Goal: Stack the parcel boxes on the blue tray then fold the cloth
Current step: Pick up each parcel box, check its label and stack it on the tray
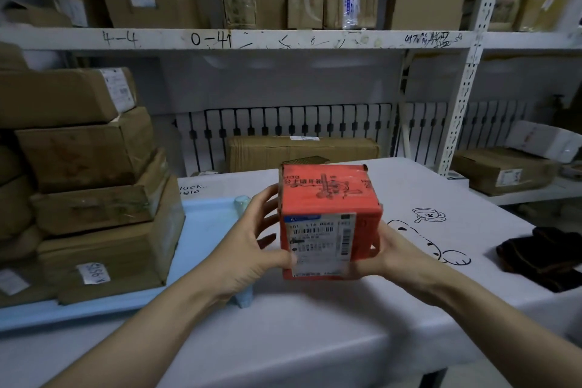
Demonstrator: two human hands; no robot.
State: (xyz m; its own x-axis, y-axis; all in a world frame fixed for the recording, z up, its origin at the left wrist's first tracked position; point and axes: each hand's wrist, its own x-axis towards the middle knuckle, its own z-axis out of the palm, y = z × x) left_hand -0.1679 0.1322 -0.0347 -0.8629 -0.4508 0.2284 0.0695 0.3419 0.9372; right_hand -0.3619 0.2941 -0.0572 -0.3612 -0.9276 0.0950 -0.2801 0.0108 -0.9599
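Parcel boxes (94, 186) are already stacking on the blue tray (201, 220) while both hands, left hand (252, 249) and right hand (390, 249), are clamping the red box (327, 198), apparently the last, with the dark cloth (541, 258) lying unfolded at the table's (315, 340) right edge.

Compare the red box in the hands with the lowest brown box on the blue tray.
The red box is small and held off the table by both hands; the lowest brown box is larger, plain cardboard, and lies on the blue tray under other boxes. Both carry white labels.

Left hand (252, 239), right hand (390, 257) raised, fingers curled, gripping.
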